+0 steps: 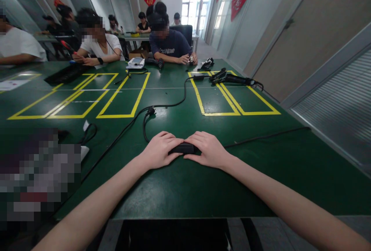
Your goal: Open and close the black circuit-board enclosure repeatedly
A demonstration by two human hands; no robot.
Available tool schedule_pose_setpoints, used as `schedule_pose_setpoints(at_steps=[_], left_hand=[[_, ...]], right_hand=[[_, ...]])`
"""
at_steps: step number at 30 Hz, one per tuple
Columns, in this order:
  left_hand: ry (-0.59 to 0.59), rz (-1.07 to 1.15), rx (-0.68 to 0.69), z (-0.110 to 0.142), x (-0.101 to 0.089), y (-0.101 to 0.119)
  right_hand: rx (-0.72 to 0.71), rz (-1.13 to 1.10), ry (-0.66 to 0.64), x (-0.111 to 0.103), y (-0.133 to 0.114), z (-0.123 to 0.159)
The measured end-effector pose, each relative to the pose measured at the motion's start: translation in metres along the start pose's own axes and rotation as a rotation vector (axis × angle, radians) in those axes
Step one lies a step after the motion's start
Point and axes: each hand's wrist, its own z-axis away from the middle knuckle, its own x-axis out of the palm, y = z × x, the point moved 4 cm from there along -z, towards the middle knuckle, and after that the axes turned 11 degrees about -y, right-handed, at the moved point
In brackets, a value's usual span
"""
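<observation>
A black power adapter [185, 149] lies on the green table in front of me. My left hand [162, 148] grips its left end, thumb on the near side and fingers over the top. From the right, my right hand [207, 148] closes on the other end in the same way, and the fingertips of both hands almost meet. Beyond my left hand, a short cord leads to a black plug [151, 111] on the table. A thin black cable [261, 137] runs off to the right from behind my right hand. My palms hide the adapter's ends.
A long black cable [121, 132] crosses the green table [179, 193]. Yellow tape outlines [123, 116] mark its surface. Black tools [234, 79] lie far right, and a drill [159, 63] stands near a seated person [171, 44]. A person in white [100, 44] sits farther left.
</observation>
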Motion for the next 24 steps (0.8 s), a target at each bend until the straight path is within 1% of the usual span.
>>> schedule_pose_setpoints(at_steps=[5,10,13,16,19,22,24], left_hand=[[0.017,0.017,-0.015,0.0006,0.0043,0.0005],[0.012,0.055,0.014,0.0000,0.0070,0.0034],[0.011,0.097,-0.016,0.0002,0.0053,0.0033],[0.014,0.256,-0.142,-0.0003,0.0017,-0.0003],[-0.034,0.469,-0.270,-0.0016,0.0015,-0.0036],[-0.052,0.603,-0.282,-0.0029,0.0013,-0.0036],[-0.008,0.618,-0.268,-0.0025,-0.0004,-0.0037]], right_hand=[[-0.024,0.055,0.009,0.0017,0.0010,-0.0013],[-0.015,0.072,0.009,0.0002,0.0024,-0.0007],[-0.060,0.104,0.042,0.0001,0.0029,0.0009],[-0.117,0.185,0.076,-0.0008,0.0014,0.0038],[-0.114,0.241,0.052,-0.0011,-0.0003,0.0056],[-0.073,0.213,-0.003,0.0005,-0.0001,0.0043],[-0.045,0.148,-0.049,0.0029,0.0013,0.0025]])
